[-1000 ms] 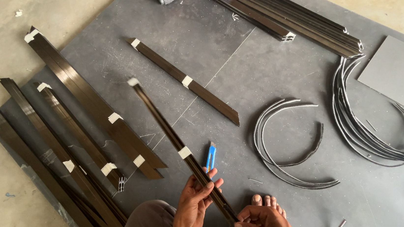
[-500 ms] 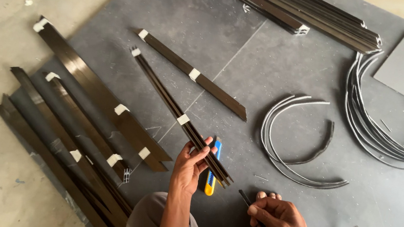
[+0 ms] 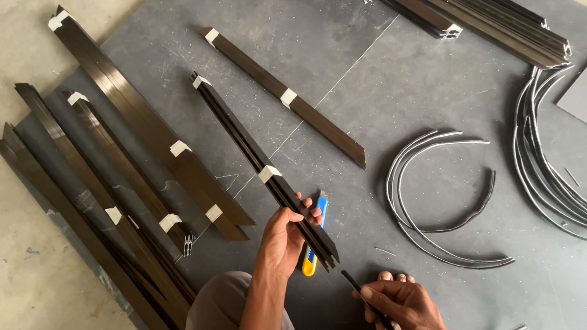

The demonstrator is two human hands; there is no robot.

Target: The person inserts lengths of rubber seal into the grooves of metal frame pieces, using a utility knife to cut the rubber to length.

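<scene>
Hands have parted since a second ago: the left hand [image 3: 285, 237] now grips the taped dark profile [image 3: 264, 171] alone near the grey mat's [image 3: 360, 71] near edge, while the right hand [image 3: 400, 306] pinches a thin black strip [image 3: 378, 312], pulled free of the profile beside the blue-yellow knife [image 3: 315, 235].

Taped profile bundle [image 3: 264, 173] is lying on the mat [image 3: 332, 61]; utility knife [image 3: 315, 233] just at its three o'clock, curved strips [image 3: 441, 193] farther that way, stacked profiles [image 3: 114, 169] at nine.
</scene>
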